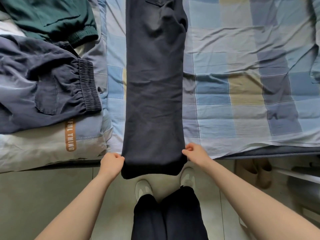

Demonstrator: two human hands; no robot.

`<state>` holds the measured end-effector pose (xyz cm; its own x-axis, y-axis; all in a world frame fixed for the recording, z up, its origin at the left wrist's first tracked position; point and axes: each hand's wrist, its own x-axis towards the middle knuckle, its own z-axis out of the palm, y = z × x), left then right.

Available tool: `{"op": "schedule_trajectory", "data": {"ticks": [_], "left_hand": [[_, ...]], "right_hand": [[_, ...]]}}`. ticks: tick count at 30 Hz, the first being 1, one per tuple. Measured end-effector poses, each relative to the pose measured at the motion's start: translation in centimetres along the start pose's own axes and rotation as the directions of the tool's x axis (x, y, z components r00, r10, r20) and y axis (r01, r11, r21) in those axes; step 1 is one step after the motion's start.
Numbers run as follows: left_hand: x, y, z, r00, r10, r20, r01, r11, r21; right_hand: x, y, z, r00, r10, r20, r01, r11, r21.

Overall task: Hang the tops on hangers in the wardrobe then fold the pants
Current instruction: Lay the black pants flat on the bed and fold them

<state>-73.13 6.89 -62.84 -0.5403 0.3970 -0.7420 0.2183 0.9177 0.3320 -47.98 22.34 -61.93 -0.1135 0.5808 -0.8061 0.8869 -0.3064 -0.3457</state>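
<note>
On the bed (242, 70), black pants (154, 84) stretch lengthwise away, hem nearest.

Black pants (154, 87) run off top edge, so we can't see waistband. Green pants (52, 18) and grey pants (43, 80) cropped at left. Orange print on pillow (70, 135) half covered, we only read "FUL THING". Slippers (259, 172) under bed too blurry for us.
</note>
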Motion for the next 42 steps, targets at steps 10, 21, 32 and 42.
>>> {"op": "schedule_trajectory", "data": {"ticks": [10,21,32,42], "left_hand": [[0.4,0.6,-0.9,0.992,-0.022,0.122,-0.005,0.976,0.219],[8.0,14.8,-4.6,0.962,0.267,-0.047,-0.257,0.953,0.157],[24.1,32.2,-7.4,0.819,0.574,-0.025,-0.444,0.659,0.607],[29.1,34.3,-3.9,0.934,0.354,0.046,-0.317,0.765,0.561]], "right_hand": [[0.8,-0.4,0.1,0.998,0.057,-0.02,-0.058,0.998,-0.04],[11.3,-16.1,-12.2,0.987,-0.071,-0.143,0.099,0.975,0.201],[27.3,-28.8,-22.7,0.984,0.038,-0.176,0.101,0.692,0.715],[30.6,-34.5,-25.1,0.959,0.095,0.267,-0.267,0.618,0.739]]}}
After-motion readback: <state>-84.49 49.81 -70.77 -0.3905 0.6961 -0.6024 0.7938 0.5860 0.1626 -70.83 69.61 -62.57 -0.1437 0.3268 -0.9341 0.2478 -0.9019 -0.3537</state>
